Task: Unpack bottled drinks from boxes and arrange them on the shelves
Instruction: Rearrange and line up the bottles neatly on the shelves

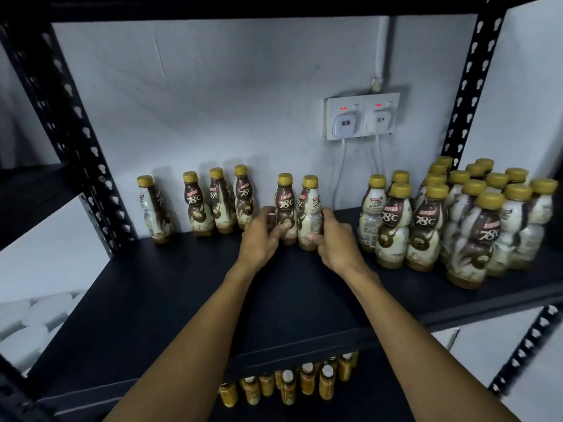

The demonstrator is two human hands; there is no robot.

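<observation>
Placement step: I logged left hand gripping the left bottle, right hand gripping the right bottle, both side by side on the shelf between the palms; next, I judged, seat them and let go.

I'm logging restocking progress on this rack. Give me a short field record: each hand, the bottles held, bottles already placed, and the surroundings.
left hand: grips the left middle bottle
right hand: grips the right middle bottle
held pair: upright, side by side, near the wall
back row: four bottles standing left of the hands
right group: many bottles packed close together
shelf: black board on a black metal frame
wall socket: two plugs in, cables hanging down
lower bottles: different drinks, one level below
</observation>
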